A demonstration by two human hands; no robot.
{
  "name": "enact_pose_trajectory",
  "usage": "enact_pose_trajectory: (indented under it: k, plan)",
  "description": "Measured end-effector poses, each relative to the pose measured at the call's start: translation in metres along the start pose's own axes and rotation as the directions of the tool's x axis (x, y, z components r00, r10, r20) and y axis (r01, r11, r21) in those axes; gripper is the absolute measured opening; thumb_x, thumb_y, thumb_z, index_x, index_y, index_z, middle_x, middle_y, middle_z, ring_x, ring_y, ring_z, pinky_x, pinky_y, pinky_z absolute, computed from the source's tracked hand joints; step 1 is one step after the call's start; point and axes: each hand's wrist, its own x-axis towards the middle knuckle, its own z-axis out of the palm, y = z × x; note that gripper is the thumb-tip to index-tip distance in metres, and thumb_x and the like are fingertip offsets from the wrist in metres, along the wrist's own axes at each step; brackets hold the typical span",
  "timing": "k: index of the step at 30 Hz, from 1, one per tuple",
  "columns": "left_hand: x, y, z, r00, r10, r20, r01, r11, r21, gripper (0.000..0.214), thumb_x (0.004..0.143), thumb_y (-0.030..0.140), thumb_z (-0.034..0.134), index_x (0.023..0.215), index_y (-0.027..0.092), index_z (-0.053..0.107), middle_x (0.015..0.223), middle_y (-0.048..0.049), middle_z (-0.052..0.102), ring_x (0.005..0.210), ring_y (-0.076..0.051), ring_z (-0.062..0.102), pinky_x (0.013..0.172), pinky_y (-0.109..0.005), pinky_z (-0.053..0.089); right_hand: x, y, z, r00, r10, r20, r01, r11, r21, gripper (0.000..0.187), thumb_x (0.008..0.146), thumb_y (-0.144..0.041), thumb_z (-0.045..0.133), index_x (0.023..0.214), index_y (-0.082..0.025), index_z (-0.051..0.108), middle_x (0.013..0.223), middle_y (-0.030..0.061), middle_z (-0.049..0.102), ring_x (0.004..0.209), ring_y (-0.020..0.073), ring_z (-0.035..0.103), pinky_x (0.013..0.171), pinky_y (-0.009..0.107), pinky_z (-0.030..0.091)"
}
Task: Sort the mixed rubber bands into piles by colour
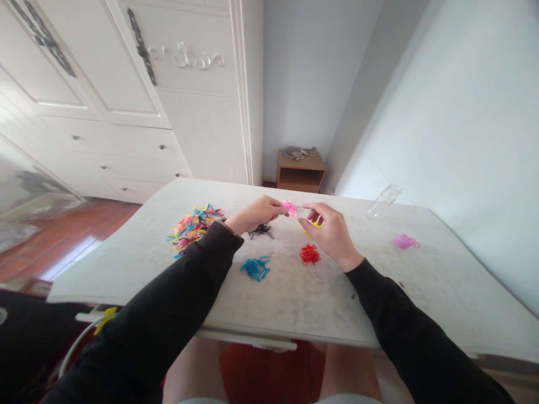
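My left hand [263, 213] reaches across the table, with thumb and fingers pinched at the edge of a bunch of pink rubber bands [289, 209]. Whether that bunch is lifted off the tabletop, I cannot tell. Just to its right is my right hand [328, 227], thumb and index finger apart, with nothing clear between them. Yellow rubber bands [309, 229] lie partly hidden behind its thumb. Black rubber bands [261, 230] sit below my left hand. Closer to me are a blue pile [256, 269] and a red pile [310, 254]. A mixed-colour heap [191, 227] lies left, partly behind my left sleeve.
A clear glass or plastic cylinder [384, 203] is on the right of the white table [286, 306], near a pinkish-purple item [405, 241]. Beyond the table stand a small wooden cabinet [302, 168] and a white wardrobe [202, 112]. A wall runs along the right.
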Motion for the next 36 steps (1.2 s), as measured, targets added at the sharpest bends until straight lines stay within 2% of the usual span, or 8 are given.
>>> enact_pose_trajectory:
  k: [3,8,12,15,17,22,30,36]
  plan:
    - [0.016,-0.012,-0.009,0.965,0.08,-0.25,0.002,0.95,0.313,0.024,0.086,0.025,0.064,0.073,0.008,0.076,0.054,0.0014,0.048,0.055,-0.011,0.041,0.06,-0.029,0.032,0.0,-0.001,-0.002,1.0,-0.005,-0.004,0.005,1.0,-0.014,0.01,0.085,-0.017,0.067,0.093,-0.021,0.071,0.082,0.0032,0.067,0.071,0.0171,0.062,0.068,0.03,0.05]
    - [0.031,-0.017,-0.009,0.94,0.167,-0.298,-0.002,0.875,0.484,0.026,0.088,0.023,0.065,0.103,0.006,0.078,0.075,-0.0069,0.067,0.072,-0.017,0.057,0.075,-0.03,0.043,-0.001,0.0,-0.002,0.999,-0.013,0.048,0.014,1.0,-0.025,0.007,0.085,-0.016,0.064,0.084,-0.021,0.068,0.079,0.0033,0.065,0.072,0.018,0.062,0.069,0.031,0.049]
    - [0.027,-0.011,-0.003,0.968,0.05,-0.246,-0.021,0.993,0.12,0.031,0.098,0.031,0.051,0.104,0.008,0.071,0.06,-0.0002,0.053,0.053,-0.011,0.042,0.056,-0.026,0.034,-0.001,0.003,-0.001,0.998,-0.009,0.06,0.01,1.0,-0.027,0.01,0.085,-0.012,0.062,0.082,-0.02,0.068,0.079,0.0033,0.066,0.073,0.018,0.063,0.071,0.032,0.049]
    - [0.015,-0.002,0.003,0.999,-0.041,-0.016,0.033,0.942,-0.333,0.044,0.103,0.046,0.035,0.113,0.012,0.062,0.057,0.003,0.048,0.043,-0.008,0.027,0.046,-0.024,0.022,-0.001,0.002,-0.002,0.998,-0.007,0.057,0.008,1.0,-0.016,0.01,0.088,-0.014,0.063,0.083,-0.021,0.068,0.08,0.0036,0.067,0.073,0.0181,0.063,0.072,0.032,0.049]
    - [0.006,0.005,0.009,0.985,-0.046,0.166,0.119,0.878,-0.464,0.053,0.103,0.057,0.03,0.115,0.013,0.057,0.059,0.0008,0.053,0.041,-0.008,0.026,0.045,-0.023,0.019,-0.001,0.0,-0.003,0.998,-0.02,0.052,0.019,1.0,0.012,0.009,0.09,-0.016,0.063,0.085,-0.021,0.069,0.081,0.0035,0.066,0.075,0.0183,0.063,0.072,0.032,0.049]
    - [-0.01,0.018,0.027,0.924,0.053,0.378,0.163,0.841,-0.517,0.058,0.101,0.067,0.025,0.101,0.017,0.055,0.059,0.0004,0.052,0.042,-0.009,0.028,0.043,-0.022,0.019,-0.003,-0.006,-0.002,0.993,-0.089,0.077,0.084,0.994,0.067,0.006,0.094,-0.024,0.067,0.091,-0.021,0.072,0.088,0.0046,0.065,0.086,0.0202,0.064,0.079,0.034,0.05]
    - [-0.015,0.016,0.043,0.928,0.122,0.352,0.101,0.828,-0.551,0.056,0.093,0.071,0.048,0.077,0.017,0.054,0.068,-0.0002,0.05,0.052,-0.009,0.036,0.046,-0.02,0.024,-0.005,-0.005,0.009,0.984,-0.127,0.126,0.112,0.987,0.117,0.01,0.09,-0.025,0.073,0.084,-0.022,0.066,0.086,0.0039,0.066,0.087,0.0213,0.062,0.08,0.036,0.05]
    - [-0.013,0.011,0.047,0.94,0.129,0.316,0.105,0.771,-0.628,0.038,0.097,0.047,0.053,0.077,0.016,0.056,0.067,-0.0008,0.051,0.055,-0.01,0.042,0.05,-0.022,0.032,-0.005,-0.01,0.007,0.994,-0.077,0.082,0.063,0.986,0.154,0.012,0.087,-0.014,0.067,0.077,-0.021,0.066,0.085,0.0035,0.066,0.084,0.0195,0.063,0.075,0.033,0.048]
